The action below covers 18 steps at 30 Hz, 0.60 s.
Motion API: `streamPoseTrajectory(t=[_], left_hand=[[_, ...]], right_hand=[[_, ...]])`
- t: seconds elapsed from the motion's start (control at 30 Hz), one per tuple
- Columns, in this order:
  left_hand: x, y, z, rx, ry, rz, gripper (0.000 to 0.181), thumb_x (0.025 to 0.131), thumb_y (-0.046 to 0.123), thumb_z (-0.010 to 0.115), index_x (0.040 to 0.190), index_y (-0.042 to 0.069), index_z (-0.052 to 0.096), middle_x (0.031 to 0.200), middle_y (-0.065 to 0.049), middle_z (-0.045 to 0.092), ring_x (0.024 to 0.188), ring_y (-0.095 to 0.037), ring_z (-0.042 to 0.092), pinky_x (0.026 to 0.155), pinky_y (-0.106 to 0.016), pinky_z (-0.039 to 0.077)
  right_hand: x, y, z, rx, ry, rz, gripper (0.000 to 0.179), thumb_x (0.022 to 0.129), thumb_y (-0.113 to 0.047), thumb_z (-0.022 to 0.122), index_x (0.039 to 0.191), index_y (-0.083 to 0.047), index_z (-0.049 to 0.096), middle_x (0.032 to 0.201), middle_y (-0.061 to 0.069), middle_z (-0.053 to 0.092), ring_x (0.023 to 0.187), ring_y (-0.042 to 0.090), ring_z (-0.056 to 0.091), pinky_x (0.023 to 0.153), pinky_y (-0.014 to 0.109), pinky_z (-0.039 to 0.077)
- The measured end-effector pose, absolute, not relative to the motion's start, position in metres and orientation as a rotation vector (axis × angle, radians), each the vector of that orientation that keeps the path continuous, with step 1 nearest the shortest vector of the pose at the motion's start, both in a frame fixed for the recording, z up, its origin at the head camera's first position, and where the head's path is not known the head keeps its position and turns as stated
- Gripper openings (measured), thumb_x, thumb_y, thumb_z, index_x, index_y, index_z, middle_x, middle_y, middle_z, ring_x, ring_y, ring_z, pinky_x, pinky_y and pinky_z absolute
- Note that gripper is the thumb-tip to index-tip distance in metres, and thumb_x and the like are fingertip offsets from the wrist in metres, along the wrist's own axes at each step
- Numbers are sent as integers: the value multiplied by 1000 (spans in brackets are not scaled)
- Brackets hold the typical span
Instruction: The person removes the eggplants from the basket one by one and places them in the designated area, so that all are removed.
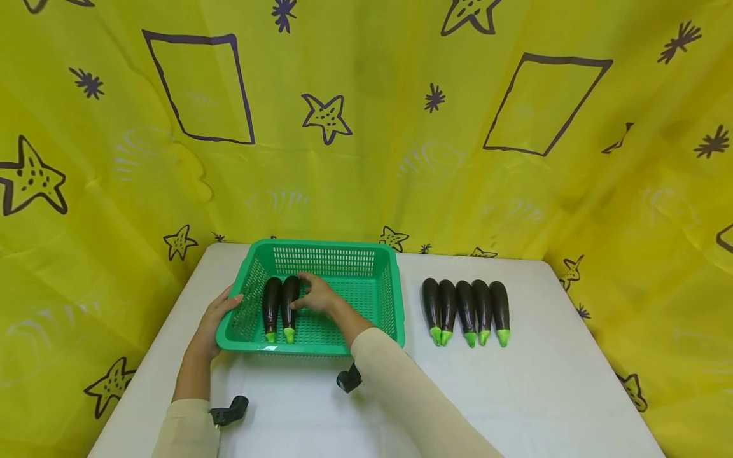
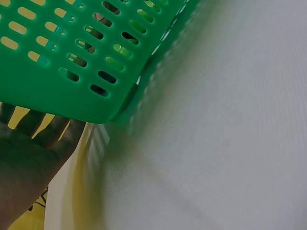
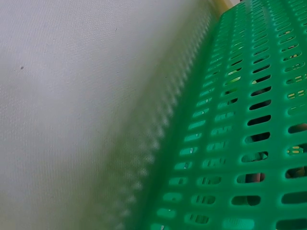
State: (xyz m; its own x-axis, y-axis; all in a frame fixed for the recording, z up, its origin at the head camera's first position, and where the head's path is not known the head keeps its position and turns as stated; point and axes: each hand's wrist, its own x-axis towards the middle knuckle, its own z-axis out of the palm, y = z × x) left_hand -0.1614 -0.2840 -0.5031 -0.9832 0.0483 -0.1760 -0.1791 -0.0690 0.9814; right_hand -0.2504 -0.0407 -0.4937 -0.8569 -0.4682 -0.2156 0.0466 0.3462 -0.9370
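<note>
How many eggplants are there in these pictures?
7. Two eggplants lie side by side in the green basket; five more eggplants lie in a row on the white table, right of the basket. None seems hidden.

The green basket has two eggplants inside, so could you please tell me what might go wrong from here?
The left hand grips the green basket; a tug could slide it across the table. The right hand touches one eggplant; a nudge might push it into the neighbouring eggplant. Five eggplants outside lie close together; grabbing one may roll others.
</note>
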Motion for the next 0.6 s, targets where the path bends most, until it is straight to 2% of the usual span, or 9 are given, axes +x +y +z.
streamPoseTrajectory(t=[0.6], left_hand=[[-161, -283, -502, -150, 2028, 2198, 65, 113, 31, 38, 170, 10, 13, 164, -23, 25, 114, -11, 55, 88, -29, 55]], right_hand=[[-251, -40, -493, -401, 2123, -1544, 86, 85, 9, 81, 160, -9, 43, 156, 16, 45, 141, 43, 44, 102, 47, 51]])
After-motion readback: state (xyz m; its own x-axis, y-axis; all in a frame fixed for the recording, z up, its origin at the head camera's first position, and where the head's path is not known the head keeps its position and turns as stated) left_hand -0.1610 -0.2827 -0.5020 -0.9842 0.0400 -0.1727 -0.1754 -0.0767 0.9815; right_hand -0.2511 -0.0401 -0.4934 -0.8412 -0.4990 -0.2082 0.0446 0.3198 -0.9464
